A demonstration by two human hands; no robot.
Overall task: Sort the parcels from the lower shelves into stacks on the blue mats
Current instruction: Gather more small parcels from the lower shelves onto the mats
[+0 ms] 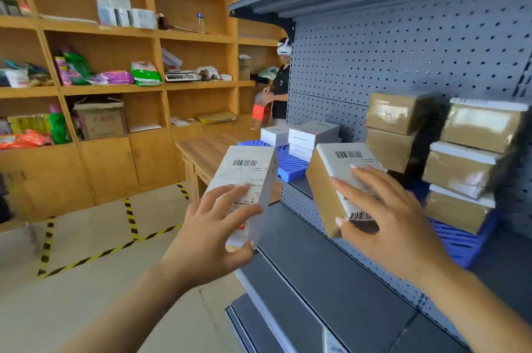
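At the grey shelf (316, 280) front, left hand (207, 237) grips a white parcel (247, 177), right hand (394, 217) a brown parcel (322, 194), fingers (354, 190) curled round them, short of the blue mats (460, 240); likely light, stiff cartons, best held across the width.

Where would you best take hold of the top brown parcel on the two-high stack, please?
Probably grip the top brown parcel by its side faces from the open front: the pegboard stands behind it and a gap frees its right side.
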